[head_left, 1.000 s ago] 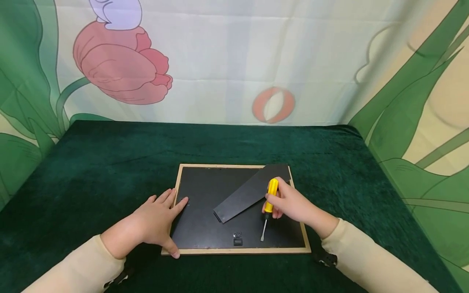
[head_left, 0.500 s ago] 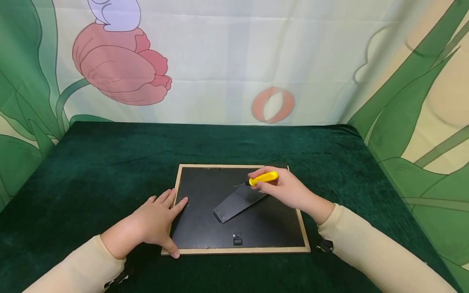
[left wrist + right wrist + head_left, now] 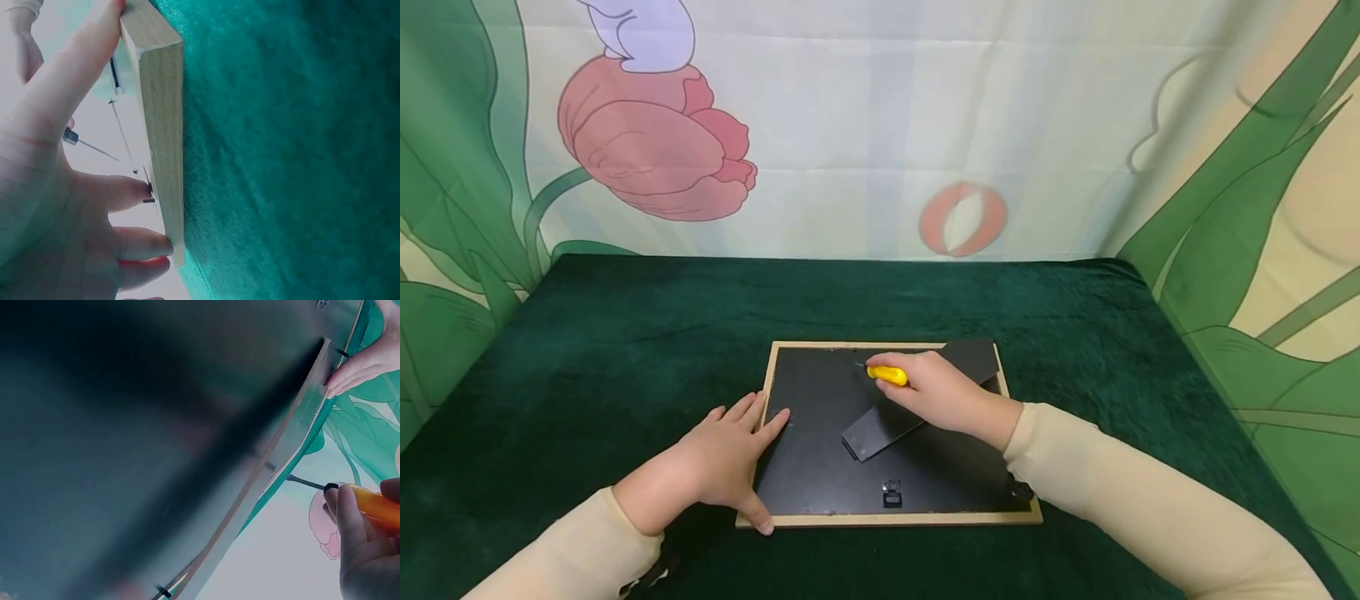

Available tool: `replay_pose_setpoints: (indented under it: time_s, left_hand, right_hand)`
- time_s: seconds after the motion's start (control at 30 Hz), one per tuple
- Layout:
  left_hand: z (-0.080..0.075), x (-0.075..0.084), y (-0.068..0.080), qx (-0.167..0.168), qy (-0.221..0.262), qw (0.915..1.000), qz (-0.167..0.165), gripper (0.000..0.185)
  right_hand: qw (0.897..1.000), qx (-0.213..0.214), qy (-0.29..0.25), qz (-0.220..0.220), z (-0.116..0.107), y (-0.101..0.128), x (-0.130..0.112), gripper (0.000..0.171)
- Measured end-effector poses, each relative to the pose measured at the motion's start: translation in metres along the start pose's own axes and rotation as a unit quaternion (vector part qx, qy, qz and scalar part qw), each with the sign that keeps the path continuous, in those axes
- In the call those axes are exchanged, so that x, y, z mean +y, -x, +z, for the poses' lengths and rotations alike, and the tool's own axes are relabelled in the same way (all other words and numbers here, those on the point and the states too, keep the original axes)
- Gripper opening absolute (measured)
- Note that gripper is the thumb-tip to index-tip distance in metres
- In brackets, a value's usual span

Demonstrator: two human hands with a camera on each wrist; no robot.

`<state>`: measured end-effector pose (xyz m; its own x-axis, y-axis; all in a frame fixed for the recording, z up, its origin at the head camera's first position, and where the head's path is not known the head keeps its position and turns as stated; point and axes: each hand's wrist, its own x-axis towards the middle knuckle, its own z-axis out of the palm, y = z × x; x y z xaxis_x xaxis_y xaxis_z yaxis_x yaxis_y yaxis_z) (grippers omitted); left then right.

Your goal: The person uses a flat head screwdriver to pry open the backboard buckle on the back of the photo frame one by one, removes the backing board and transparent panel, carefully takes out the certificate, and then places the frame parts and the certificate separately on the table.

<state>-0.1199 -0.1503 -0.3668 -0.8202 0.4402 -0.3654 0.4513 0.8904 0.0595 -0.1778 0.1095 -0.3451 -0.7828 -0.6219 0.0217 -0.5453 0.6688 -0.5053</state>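
Note:
A picture frame [image 3: 887, 520] with a light wooden border lies face down, its black backing [image 3: 820, 467] upward. My left hand [image 3: 718, 458] rests on its left side with fingers spread, and in the left wrist view the thumb touches the wooden corner [image 3: 159, 50]. My right hand [image 3: 947, 396] holds a screwdriver by its yellow handle [image 3: 889, 376], over the upper middle of the backing. In the right wrist view the screwdriver's shaft [image 3: 306, 482] points toward the frame's far edge. A black easel leg [image 3: 876, 433] lies slantwise on the backing, partly hidden under the right hand.
Dark green cloth [image 3: 625, 350] covers the table around the frame. A small black hanger [image 3: 892, 495] sits near the backing's front edge. Behind the table hangs a printed curtain [image 3: 835, 125] with a flower and leaves.
My right hand has moved left and farther back with the screwdriver, whose shaft has turned from pointing down at the front to pointing left. The left hand keeps its place on the frame.

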Motion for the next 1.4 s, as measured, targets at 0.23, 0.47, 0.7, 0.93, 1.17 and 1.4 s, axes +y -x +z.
replay_pose_setpoints:
  time_s: [0.23, 0.47, 0.7, 0.93, 1.17, 1.4]
  left_hand:
    - [-0.002, 0.000, 0.001, 0.005, -0.004, 1.0000, 0.001, 0.127]
    - [-0.001, -0.001, 0.000, -0.003, -0.007, 1.0000, -0.002, 0.128]
    - [0.001, -0.001, -0.002, -0.008, -0.012, 0.9999, -0.002, 0.128]
    - [0.000, -0.002, -0.001, -0.009, -0.014, 0.9999, -0.004, 0.129]
    - [-0.002, -0.001, -0.001, -0.006, -0.016, 0.9998, -0.006, 0.128]
    - [0.002, -0.001, -0.002, -0.010, -0.012, 0.9998, -0.011, 0.128]
  right_hand:
    - [1.000, 0.003, 0.005, 0.026, 0.001, -0.007, 0.001, 0.035]
    - [0.999, 0.003, 0.044, 0.020, 0.004, -0.012, 0.004, 0.035]
    - [0.999, 0.003, 0.043, 0.015, 0.004, -0.010, 0.007, 0.040]
    - [0.992, -0.026, 0.122, -0.019, 0.005, -0.010, 0.008, 0.040]
    - [0.980, -0.025, 0.199, -0.011, 0.007, -0.012, 0.000, 0.042]
    - [0.966, -0.003, 0.256, -0.015, 0.015, -0.012, 0.000, 0.040]
